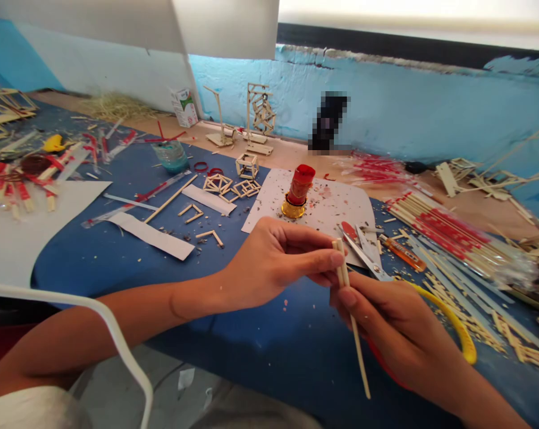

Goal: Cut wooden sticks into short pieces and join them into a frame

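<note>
My left hand (281, 262) pinches the upper ends of thin wooden sticks (358, 351) between thumb and fingers. Just below, my right hand (386, 322) is closed round the same sticks. One stick extends well below my right hand, while a shorter piece lies alongside it at the top. Behind my hands, scissors (363, 253) rest open at the edge of a pale board (341, 196). A red candle (301, 182) in a gold base stands on that board. Small joined stick frames (218, 183) lie left of the board.
Packaged chopsticks (466, 235), an orange cutter (403, 253) and loose sticks lie at right. A yellow ring-shaped handle (461, 333) is beside my right hand. A glass jar (171, 156) and paper strips (151, 236) are at left. A white curved tube (112, 322) crosses the lower left.
</note>
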Available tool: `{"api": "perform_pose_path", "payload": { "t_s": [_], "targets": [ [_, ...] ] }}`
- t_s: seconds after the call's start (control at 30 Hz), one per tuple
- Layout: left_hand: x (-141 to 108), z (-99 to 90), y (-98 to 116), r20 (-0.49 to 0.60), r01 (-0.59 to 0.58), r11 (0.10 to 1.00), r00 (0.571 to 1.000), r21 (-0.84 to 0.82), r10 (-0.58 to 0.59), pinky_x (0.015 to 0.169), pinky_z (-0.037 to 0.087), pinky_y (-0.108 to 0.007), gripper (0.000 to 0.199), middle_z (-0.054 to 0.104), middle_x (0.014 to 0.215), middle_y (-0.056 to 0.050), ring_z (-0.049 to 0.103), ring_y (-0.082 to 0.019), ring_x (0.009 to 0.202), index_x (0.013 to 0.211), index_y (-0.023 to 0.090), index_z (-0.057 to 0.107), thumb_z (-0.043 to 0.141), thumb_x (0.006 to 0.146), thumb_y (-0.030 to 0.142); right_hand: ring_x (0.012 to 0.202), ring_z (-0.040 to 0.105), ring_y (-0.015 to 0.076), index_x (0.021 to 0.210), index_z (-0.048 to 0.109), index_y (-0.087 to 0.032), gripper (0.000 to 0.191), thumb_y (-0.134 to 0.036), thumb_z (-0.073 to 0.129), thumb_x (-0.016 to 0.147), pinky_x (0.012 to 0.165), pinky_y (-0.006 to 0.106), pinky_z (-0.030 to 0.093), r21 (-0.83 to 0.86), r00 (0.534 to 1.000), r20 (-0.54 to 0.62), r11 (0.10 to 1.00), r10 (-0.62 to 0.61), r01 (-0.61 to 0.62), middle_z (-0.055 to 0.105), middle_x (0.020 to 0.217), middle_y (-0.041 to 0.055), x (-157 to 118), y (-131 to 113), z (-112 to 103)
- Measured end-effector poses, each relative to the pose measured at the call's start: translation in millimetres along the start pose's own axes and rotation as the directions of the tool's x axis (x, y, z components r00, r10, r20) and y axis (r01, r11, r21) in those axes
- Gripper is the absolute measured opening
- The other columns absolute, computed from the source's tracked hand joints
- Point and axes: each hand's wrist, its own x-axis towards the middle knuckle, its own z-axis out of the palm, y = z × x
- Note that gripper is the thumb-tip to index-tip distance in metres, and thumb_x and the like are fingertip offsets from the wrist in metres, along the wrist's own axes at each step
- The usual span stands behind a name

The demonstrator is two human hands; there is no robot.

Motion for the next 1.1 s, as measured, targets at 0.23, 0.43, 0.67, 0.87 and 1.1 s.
{"api": "perform_pose_path", "payload": {
  "t_s": [0.23, 0.43, 0.67, 0.87, 1.1],
  "targets": [
    [-3.2, -0.1, 1.6, 0.005, -0.032, 0.997, 0.999, 0.065, 0.032, 0.068, 0.061, -0.014, 0.012, 0.076, 0.077, -0.001, 0.070, -0.008, 0.067, 0.086, 0.013, 0.080, 0.083, 0.084, 0.024, 0.054, 0.042, 0.0083, 0.081, 0.054, -0.021, 0.034, -0.040, 0.044, 0.108, 0.053, 0.024, 0.030, 0.045, 0.999, 0.039, 0.999, 0.017, -0.018, 0.047, 0.064, -0.0064, -0.5, 0.7, 0.5],
    [-3.3, -3.6, -3.5, 0.092, -0.026, 0.992, 0.996, 0.125, 0.015, 0.071, 0.059, -0.015, 0.013, 0.074, 0.078, -0.001, 0.069, -0.008, 0.069, 0.090, 0.013, 0.078, 0.075, 0.091, 0.026, 0.055, 0.045, 0.0089, 0.080, 0.059, -0.020, 0.040, -0.045, 0.044, 0.108, 0.053, 0.024, 0.033, 0.083, 0.995, 0.063, 0.993, 0.075, -0.080, 0.051, 0.064, -0.0047, 0.5, 2.4, -0.2],
    [-1.4, -1.2, -5.4, 0.143, -0.043, 0.983, 0.990, 0.179, 0.017, 0.069, 0.056, -0.018, 0.024, 0.068, 0.074, -0.001, 0.066, -0.009, 0.068, 0.080, 0.011, 0.074, 0.070, 0.095, 0.029, 0.053, 0.047, 0.0100, 0.083, 0.065, -0.020, 0.042, -0.050, 0.046, 0.106, 0.050, 0.024, 0.035, 0.133, 0.985, 0.103, 0.979, 0.140, -0.154, 0.057, 0.065, -0.0026, 2.1, 5.4, 0.3],
    [2.0, -4.0, 9.5, -0.035, -0.145, 0.960, 0.987, 0.241, 0.158, 0.069, 0.057, -0.017, 0.006, 0.074, 0.080, 0.000, 0.068, -0.011, 0.073, 0.089, 0.015, 0.081, 0.078, 0.086, 0.020, 0.066, 0.063, 0.0151, 0.098, 0.071, -0.023, 0.026, -0.046, 0.059, 0.099, 0.059, 0.024, 0.047, -0.009, 0.989, -0.127, 0.997, 0.074, -0.076, 0.069, 0.078, 0.0003, 3.7, -3.6, -8.8],
    [-0.6, 7.2, 29.9, -0.022, -0.236, 0.897, 0.965, 0.375, 0.263, 0.070, 0.059, -0.023, 0.011, 0.076, 0.085, -0.001, 0.071, -0.016, 0.077, 0.087, 0.018, 0.082, 0.081, 0.083, 0.029, 0.062, 0.064, 0.0142, 0.101, 0.075, -0.027, 0.014, -0.037, 0.070, 0.092, 0.057, 0.023, 0.051, -0.207, 0.882, -0.459, 0.978, -0.105, 0.009, 0.071, 0.077, -0.0006, 0.4, -29.0, -22.6]
  ]
}}
